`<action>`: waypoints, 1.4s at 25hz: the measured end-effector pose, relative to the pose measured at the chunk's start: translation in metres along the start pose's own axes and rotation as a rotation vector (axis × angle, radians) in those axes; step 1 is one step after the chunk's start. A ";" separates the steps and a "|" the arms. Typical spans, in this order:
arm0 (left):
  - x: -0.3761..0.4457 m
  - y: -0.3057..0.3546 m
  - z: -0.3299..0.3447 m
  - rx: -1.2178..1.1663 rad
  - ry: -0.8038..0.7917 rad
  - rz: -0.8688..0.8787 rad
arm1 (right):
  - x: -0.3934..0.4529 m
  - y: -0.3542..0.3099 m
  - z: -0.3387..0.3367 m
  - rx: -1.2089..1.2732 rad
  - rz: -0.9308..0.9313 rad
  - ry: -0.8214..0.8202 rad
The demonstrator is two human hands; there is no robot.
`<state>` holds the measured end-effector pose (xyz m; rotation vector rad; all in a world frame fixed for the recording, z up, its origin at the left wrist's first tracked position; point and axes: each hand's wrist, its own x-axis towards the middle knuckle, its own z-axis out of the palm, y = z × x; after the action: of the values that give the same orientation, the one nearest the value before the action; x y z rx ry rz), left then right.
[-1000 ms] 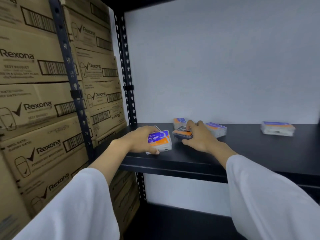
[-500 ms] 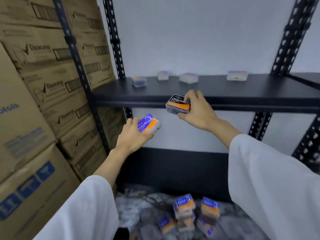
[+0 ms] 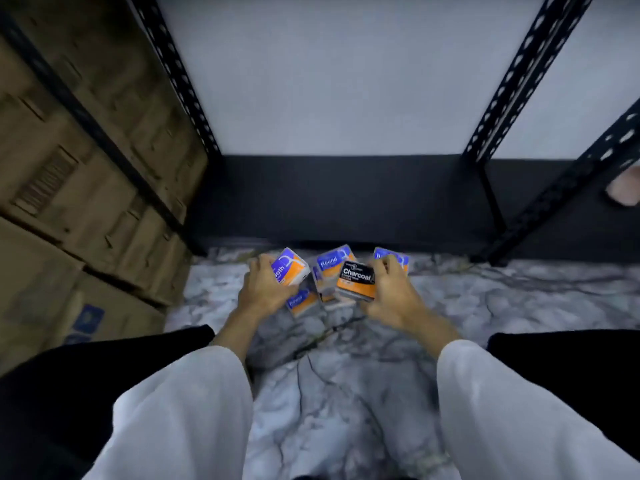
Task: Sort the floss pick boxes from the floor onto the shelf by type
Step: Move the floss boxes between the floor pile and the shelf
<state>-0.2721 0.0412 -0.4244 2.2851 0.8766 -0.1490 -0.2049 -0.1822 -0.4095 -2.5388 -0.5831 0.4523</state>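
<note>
My left hand [image 3: 266, 289] clamps the Smooth box [image 3: 289, 266], my right hand [image 3: 388, 296] the Charcoal box [image 3: 356, 280], over the floor [image 3: 346, 393] pile (light, stiff, likely slick); I'd pinch side edges.

We cannot read the print on the cardboard cartons [image 3: 86, 174] at the left of the frame; motion blur smears it, and the frame edge cuts them off. The left hand [image 3: 265, 291] covers part of the blue and orange box [image 3: 289, 266], so its label shows only "oth". The right hand [image 3: 389, 294] hides the lower edge of the Charcoal box [image 3: 356, 280] and most of the box behind it [image 3: 391, 258]. A pale shape [image 3: 625, 188] at the right edge is cropped; we cannot tell what it is.
</note>
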 end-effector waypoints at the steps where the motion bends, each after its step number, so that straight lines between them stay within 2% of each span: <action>1: 0.005 -0.009 0.012 0.005 -0.032 -0.021 | -0.001 0.012 0.017 -0.011 0.030 -0.047; 6: 0.045 -0.054 0.077 0.025 -0.099 -0.141 | 0.010 0.073 0.093 -0.069 0.090 -0.234; 11: 0.080 -0.076 0.128 0.024 -0.135 -0.196 | 0.032 0.111 0.144 -0.245 0.028 -0.216; 16: 0.102 -0.088 0.159 0.058 -0.138 -0.199 | 0.050 0.130 0.173 -0.190 0.059 -0.224; 22: 0.111 -0.100 0.168 0.145 -0.134 -0.136 | 0.060 0.135 0.179 -0.126 0.077 -0.260; 28: 0.109 -0.090 0.144 0.219 -0.284 -0.146 | 0.061 0.119 0.161 -0.014 0.099 -0.248; 32: 0.095 -0.060 0.105 0.198 -0.223 -0.077 | 0.056 0.091 0.117 0.014 0.100 -0.266; 35: 0.076 -0.026 0.062 0.169 -0.145 -0.012 | 0.047 0.064 0.076 0.043 0.072 -0.193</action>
<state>-0.2224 0.0588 -0.5111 2.3901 0.8288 -0.4032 -0.1763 -0.1806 -0.5149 -2.4977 -0.5454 0.7347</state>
